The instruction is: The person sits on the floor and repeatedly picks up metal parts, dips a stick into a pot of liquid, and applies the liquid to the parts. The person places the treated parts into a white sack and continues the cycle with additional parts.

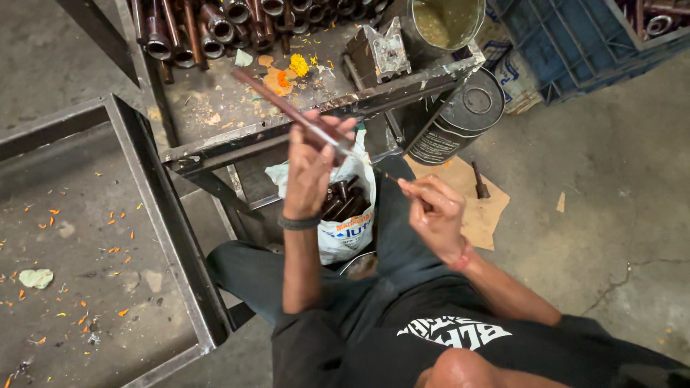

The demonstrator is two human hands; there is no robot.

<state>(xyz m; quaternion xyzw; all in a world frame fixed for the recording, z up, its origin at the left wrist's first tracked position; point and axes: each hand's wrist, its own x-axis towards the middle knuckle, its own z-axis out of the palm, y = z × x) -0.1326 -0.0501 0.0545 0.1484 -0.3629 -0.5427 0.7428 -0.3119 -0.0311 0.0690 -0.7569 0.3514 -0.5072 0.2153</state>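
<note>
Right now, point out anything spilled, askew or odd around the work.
Orange petals lie scattered over the floor, with more on the metal table. The dark can leans tilted against the table frame. A stray metal piece lies on the cardboard.

The floor (618, 187) is grey concrete, stained and dusty, with a thin crack at the far right. On the left side many small orange petals (54, 212) are scattered on it, and one pale leaf (34, 277) lies there. A frame of welded metal bars (165, 223) runs across the left part. At the top stands a low metal table (215, 108), dirty and scratched, with yellow and orange flowers (287, 72) on it. Rows of brown metal tubes (208, 25) lie at its back edge. A blue plastic crate (575, 43) stands at the top right. A flat piece of brown cardboard (485, 208) lies on the floor. The light is soft and even.
</note>
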